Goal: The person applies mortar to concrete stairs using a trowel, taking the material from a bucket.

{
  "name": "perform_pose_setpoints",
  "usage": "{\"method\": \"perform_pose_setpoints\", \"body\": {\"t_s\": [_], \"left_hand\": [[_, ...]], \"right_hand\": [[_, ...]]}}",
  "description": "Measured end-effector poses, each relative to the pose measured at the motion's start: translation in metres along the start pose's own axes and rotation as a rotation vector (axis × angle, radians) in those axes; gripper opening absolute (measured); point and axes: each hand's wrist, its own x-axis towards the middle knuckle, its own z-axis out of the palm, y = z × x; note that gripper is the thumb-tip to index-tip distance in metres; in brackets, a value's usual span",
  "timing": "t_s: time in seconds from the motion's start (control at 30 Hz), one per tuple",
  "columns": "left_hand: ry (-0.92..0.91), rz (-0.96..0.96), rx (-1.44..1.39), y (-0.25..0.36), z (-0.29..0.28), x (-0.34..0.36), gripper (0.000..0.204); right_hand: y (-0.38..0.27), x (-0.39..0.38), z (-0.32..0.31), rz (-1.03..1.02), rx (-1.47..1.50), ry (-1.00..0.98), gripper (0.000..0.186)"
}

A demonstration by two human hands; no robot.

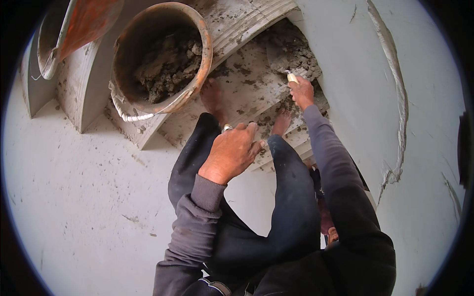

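Note:
My right hand is closed around the pale wooden handle of a trowel. The trowel's blade end is against grey mortar in the corner of a stair step, beside the wall; mortar partly hides the blade. Above my left knee, my left hand is loosely curled, its thumb a little off the index finger. A shiny ring-like piece shows at its fingers, and its palm is hidden. No tool shows in it. Left of my feet stands a worn bucket partly filled with lumpy grey mortar.
Mortar-spattered stair steps lie under my bare feet. A pale wall with a rough raised seam rises on the right. Another orange-sided container is at upper left. The bucket's white-wrapped handle hangs outward.

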Motion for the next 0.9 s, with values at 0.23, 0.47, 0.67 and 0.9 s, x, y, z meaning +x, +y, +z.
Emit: {"method": "perform_pose_setpoints", "body": {"t_s": [0.23,0.47,0.67,0.9], "left_hand": [[0.006,0.035,-0.035,0.003,-0.007,0.005,0.031],[-0.018,0.053,-0.011,0.01,-0.006,0.013,0.032],[-0.025,0.055,0.01,0.01,-0.008,0.013,0.03],[-0.043,0.081,0.03,0.011,-0.005,0.018,0.029]], "right_hand": [[0.019,-0.044,-0.021,0.201,0.425,-0.317,0.023],[0.09,-0.103,-0.021,0.078,0.343,0.006,0.015],[0.145,-0.131,-0.035,0.236,0.18,0.354,0.015],[0.173,-0.065,-0.032,0.182,-0.008,0.436,0.027]]}}
